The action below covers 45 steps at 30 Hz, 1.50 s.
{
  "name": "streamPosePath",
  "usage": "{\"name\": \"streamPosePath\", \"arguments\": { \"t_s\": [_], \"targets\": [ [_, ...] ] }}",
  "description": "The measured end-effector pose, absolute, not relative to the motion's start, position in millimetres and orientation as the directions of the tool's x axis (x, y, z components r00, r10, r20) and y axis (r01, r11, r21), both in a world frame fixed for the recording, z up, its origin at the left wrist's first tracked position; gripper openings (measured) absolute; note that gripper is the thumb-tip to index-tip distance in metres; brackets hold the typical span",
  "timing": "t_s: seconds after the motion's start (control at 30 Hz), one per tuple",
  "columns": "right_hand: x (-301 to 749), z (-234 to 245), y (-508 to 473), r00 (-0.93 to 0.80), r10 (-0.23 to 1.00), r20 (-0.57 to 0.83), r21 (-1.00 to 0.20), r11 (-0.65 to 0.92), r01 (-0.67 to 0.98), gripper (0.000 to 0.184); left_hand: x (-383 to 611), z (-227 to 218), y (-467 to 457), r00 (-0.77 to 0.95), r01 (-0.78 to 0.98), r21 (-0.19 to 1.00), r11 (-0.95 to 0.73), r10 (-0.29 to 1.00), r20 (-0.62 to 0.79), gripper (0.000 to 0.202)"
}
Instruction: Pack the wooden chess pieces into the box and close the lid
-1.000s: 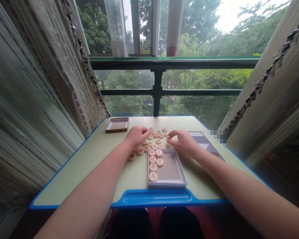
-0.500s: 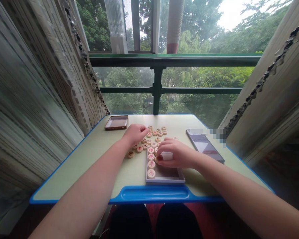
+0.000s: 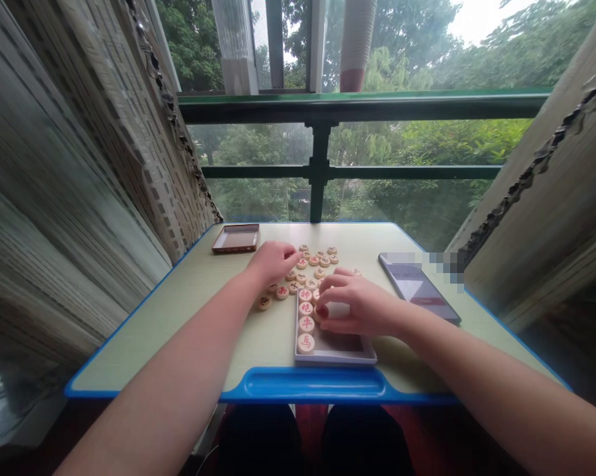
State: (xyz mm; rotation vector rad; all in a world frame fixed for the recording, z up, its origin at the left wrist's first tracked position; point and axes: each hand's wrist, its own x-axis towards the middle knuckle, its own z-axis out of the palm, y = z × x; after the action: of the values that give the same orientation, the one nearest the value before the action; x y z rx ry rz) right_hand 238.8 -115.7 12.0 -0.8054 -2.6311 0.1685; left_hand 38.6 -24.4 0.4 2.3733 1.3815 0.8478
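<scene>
At the middle of the pale green table with a blue rim (image 3: 199, 317), near its front edge, sits the shallow grey square tray (image 3: 338, 360). A column of round wooden chess discs with red characters (image 3: 306, 324) lies along the tray's left wall. My right hand (image 3: 353, 305) is over the tray's far half, fingers (image 3: 334, 283) curled narrow and close together, tips down at the discs beside that column. Whether they pinch one, I can't tell. My left hand (image 3: 273, 262) rests on the loose heap of the same wooden discs (image 3: 319, 259) just beyond the tray, fingers loosely bent, tips on the discs — grip unclear. A brown rectangular lid (image 3: 235, 238) is at the far left corner, and a dark phone (image 3: 419, 287) lies by the right edge.
</scene>
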Motion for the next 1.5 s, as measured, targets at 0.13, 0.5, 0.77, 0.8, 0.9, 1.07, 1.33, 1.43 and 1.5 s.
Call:
{"name": "streamPosePath", "arguments": {
  "t_s": [0.13,0.5,0.77,0.8,0.9,1.07,1.33,1.43,1.5],
  "targets": [
    [238.8,13.6,-116.6,-0.761,0.582,0.287,-0.217,0.813,0.54,0.017,39.2,1.7,-26.2,0.377,0.708,0.49,-0.508,0.859,0.345,0.038],
    [238.1,8.5,-113.1,-0.741,0.601,0.3,-0.227,0.8,0.556,0.021,38.9,2.6,-26.4,0.381,0.708,0.485,-0.514,0.855,0.351,0.038],
    [238.8,12.6,-114.9,-0.739,0.595,0.317,-0.236,0.804,0.546,0.026,39.4,3.7,-27.8,0.397,0.723,0.45,-0.524,0.848,0.351,0.039],
    [239.2,13.6,-115.0,-0.741,0.587,0.326,-0.236,0.809,0.538,0.027,39.4,3.0,-27.5,0.397,0.728,0.446,-0.521,0.85,0.347,0.038],
    [241.2,14.2,-111.5,-0.691,0.61,0.387,-0.259,0.792,0.553,0.022,40.1,-0.1,-26.2,0.422,0.723,0.43,-0.54,0.839,0.344,0.03],
    [248.9,3.0,-92.1,-0.409,0.764,0.5,-0.363,0.613,0.702,0.024,44.4,-8.2,-23.5,0.499,0.68,0.445,-0.582,0.813,0.3,0.032],
    [251.5,-2.6,-81.9,-0.486,0.788,0.378,-0.361,0.609,0.706,0.024,48.1,-14.3,-18.4,0.535,0.672,0.442,-0.595,0.802,0.266,0.033],
    [249.7,0.7,-84.4,-0.535,0.772,0.342,-0.308,0.63,0.713,0.028,47.7,-11.9,-20.5,0.536,0.671,0.445,-0.593,0.802,0.262,0.032],
    [250.0,1.9,-84.3,-0.502,0.801,0.327,-0.286,0.59,0.755,0.027,47.5,-10.2,-22.3,0.53,0.679,0.448,-0.582,0.81,0.251,0.031]
  ]
}}
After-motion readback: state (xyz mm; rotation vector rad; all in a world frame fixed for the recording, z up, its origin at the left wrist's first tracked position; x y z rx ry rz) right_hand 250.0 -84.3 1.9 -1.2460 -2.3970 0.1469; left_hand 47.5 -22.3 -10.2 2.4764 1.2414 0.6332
